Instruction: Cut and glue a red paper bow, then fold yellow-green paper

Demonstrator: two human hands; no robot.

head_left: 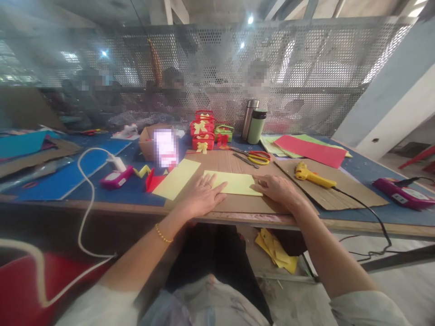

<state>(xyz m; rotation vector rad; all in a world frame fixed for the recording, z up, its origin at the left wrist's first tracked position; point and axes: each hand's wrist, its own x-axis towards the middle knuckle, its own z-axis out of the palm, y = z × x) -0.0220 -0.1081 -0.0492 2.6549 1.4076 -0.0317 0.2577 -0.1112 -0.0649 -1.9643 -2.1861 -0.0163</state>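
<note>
A pale yellow paper sheet (234, 182) lies lengthwise in front of me on brown cardboard (220, 159). My left hand (205, 195) rests flat on its left end, fingers spread. At the other end, my right hand (277, 189) has its fingers bent together on the sheet's right edge; the fingertips are partly hidden. Another yellow sheet (178, 179) lies slanted beside my left hand. Beyond the cardboard's middle are red-handled scissors (258, 157).
A yellow glue gun (314, 175) with a black cord lies right on cardboard. Behind stand small red boxes with yellow bows (203, 131), a green flask (257, 128) and a steel flask (249, 113). A purple power strip (117, 177) with a white cable is left.
</note>
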